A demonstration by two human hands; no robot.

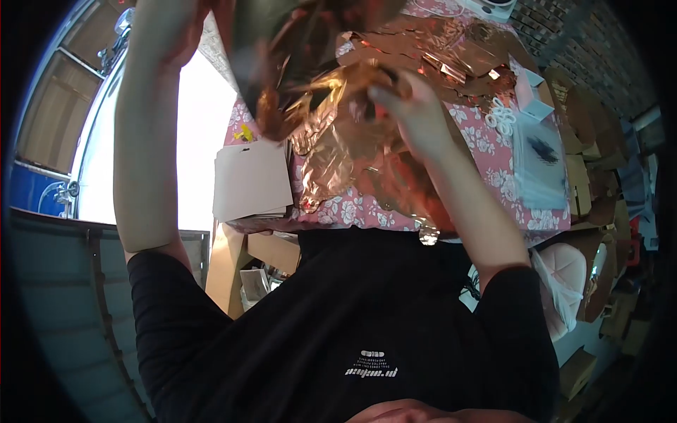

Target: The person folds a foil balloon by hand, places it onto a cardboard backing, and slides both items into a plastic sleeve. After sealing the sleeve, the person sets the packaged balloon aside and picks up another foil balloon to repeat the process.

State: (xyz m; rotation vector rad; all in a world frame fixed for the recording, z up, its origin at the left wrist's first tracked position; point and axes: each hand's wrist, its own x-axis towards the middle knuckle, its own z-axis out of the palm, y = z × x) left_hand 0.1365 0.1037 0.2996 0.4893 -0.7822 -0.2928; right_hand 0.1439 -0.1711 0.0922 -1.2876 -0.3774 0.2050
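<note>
Holding copper-coloured foil [326, 158] over the bench [504, 182], twelve o'clock.
At one o'clock, the right grip [417, 116] is curled nearly closed on the foil; at eleven, the left grip [173, 28] has its fingers hidden, closure untellable. Cards [252, 185] lie stacked at ten.

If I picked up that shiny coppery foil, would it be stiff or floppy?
Probably floppy, because the coppery foil lies in loose wrinkles across the flowery tablecloth. Likely light for its size, since it looks very thin. It might be slippery too: its surface gleams.
</note>
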